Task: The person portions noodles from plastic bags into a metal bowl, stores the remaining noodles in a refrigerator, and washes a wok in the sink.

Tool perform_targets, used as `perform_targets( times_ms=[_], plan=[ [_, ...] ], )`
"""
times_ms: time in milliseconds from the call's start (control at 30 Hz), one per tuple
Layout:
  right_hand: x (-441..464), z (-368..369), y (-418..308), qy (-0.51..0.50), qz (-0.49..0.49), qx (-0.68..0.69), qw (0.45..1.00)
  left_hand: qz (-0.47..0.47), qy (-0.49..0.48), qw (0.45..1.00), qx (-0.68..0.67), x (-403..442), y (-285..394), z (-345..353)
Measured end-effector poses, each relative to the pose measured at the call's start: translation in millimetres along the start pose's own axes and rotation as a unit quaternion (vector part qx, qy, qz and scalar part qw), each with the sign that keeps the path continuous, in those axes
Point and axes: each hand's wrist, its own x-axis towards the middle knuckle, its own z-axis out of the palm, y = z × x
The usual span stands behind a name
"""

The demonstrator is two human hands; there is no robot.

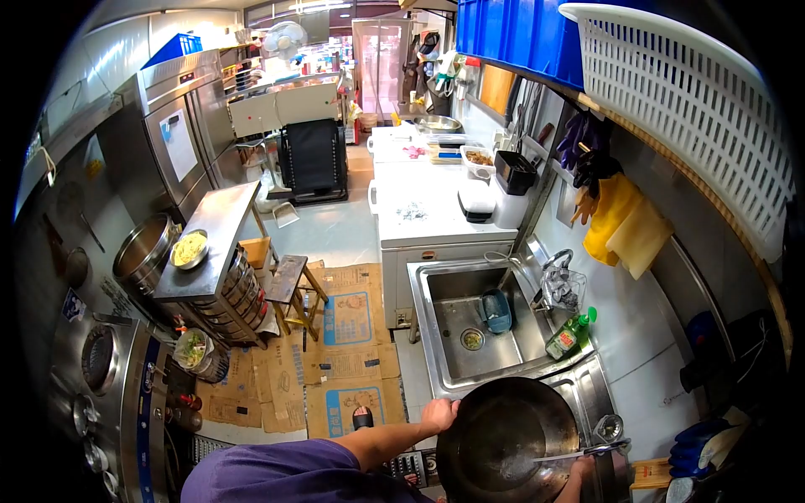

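A large dark wok (503,419) lies at the bottom centre, beside the sink's front edge. My left hand (440,416) is closed on its upper left rim. At the lower right rim is my right hand (579,476), wrapped against the wok's edge, with its fingers partly hidden. A thin metal spout (579,454) reaches over the wok from the right, just above my right hand. Where its tip ends, a pale splash shows in the wok's bottom, which looks wet.
Ahead is a steel sink (432,335) with a blue-grey basket (495,311) inside. Green soap bottle (570,337) stands on its right ledge. Gas burners (99,360) are at left, a wooden stool (289,281) on the cardboard floor. Above right hangs a white basket (688,109).
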Motion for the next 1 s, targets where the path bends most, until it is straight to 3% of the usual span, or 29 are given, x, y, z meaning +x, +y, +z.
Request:
perform_targets(
  times_ms=[133,233,300,400,500,600,733,1000],
  plan=[
    [-6,-7,-7,0.007,0.005,-0.02,1.0,0.003,0.002,1.0,0.003,1,-2,3],
    [-12,-20,-14,-0.04,0.04,0.063,0.996,0.002,0.003,1.0,0.002,2,-3,5],
    [-8,-12,-7,-0.017,0.003,-0.006,1.0,-0.003,0.003,1.0,-0.002,1,-2,4],
    [-2,-3,0,-0.005,0.017,0.048,0.999,-0.002,-0.002,1.0,0.003,3,-3,5],
    [3,3,5,0.003,-0.024,-0.014,1.0,-0.003,-0.003,1.0,0.003,2,-3,4],
    [-6,-1,1,0.019,-0.028,0.027,0.999,-0.007,-0.008,1.0,0.001,0,-2,1],
    [-9,-10,-5,-0.015,-0.012,0.04,0.999,-0.008,-0.007,1.0,0.001,0,-1,0],
    [8,15,8,0.028,0.025,0.003,0.999,-0.007,-0.008,1.0,0.002,-1,1,-2]
  ],
)
